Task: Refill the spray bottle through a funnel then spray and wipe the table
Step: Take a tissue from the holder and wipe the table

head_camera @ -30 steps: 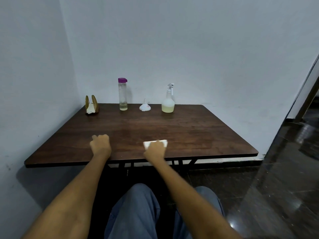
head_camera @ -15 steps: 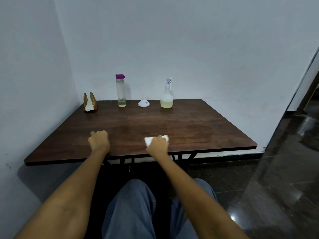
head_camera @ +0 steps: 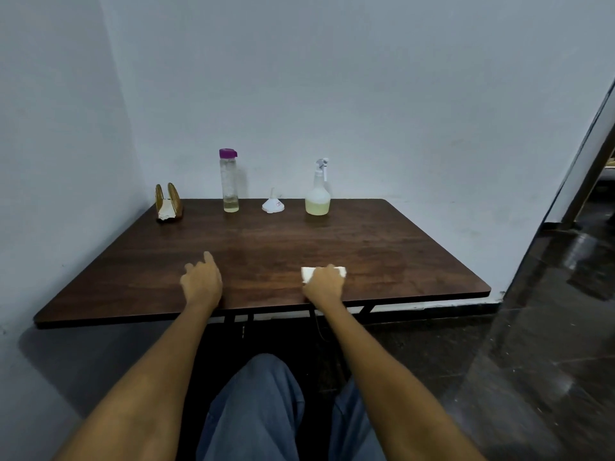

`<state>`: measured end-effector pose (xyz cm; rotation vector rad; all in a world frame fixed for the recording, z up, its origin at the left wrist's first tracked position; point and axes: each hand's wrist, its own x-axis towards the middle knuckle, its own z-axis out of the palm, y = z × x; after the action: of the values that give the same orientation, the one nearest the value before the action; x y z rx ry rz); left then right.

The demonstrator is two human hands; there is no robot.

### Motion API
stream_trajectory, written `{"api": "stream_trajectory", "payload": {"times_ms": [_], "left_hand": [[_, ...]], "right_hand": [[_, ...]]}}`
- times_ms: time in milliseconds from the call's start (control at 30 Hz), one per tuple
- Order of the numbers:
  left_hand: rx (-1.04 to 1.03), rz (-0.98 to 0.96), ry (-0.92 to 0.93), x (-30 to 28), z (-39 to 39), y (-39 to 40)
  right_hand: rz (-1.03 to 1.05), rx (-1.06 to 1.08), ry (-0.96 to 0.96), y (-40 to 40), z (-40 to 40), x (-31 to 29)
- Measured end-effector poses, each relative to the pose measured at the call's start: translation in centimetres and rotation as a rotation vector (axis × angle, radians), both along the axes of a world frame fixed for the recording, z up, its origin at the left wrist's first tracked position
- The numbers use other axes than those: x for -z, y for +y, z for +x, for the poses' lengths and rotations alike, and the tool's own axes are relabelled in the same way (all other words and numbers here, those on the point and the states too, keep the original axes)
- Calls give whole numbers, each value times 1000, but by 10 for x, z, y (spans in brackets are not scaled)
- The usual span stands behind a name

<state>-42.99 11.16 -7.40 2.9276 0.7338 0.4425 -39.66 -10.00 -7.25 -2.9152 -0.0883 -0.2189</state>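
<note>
Since a moment ago his left hand (head_camera: 201, 282) has uncurled, fingers loosening, while the right hand (head_camera: 324, 285) presses the folded tissue (head_camera: 340, 271) flat for wiping the table (head_camera: 382, 247).

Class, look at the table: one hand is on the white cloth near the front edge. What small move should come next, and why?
Probably sweep the right hand with the cloth sideways across the table. The spray bottle stands capped with liquid at the back beside the funnel, so refilling looks done, and the cloth already lies flat near the front edge. The left hand rests on the table, holding nothing.
</note>
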Motion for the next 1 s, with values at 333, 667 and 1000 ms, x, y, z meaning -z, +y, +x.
{"api": "stream_trajectory", "payload": {"times_ms": [333, 667, 1000], "left_hand": [[-115, -106, -48, 10, 25, 55], [-149, -76, -33, 15, 79, 69], [-77, -61, -48, 13, 113, 42]], "right_hand": [[-15, -510, 39, 156, 12, 6], [30, -403, 116, 173, 120, 1], [20, 27, 103, 8, 193, -8]]}}
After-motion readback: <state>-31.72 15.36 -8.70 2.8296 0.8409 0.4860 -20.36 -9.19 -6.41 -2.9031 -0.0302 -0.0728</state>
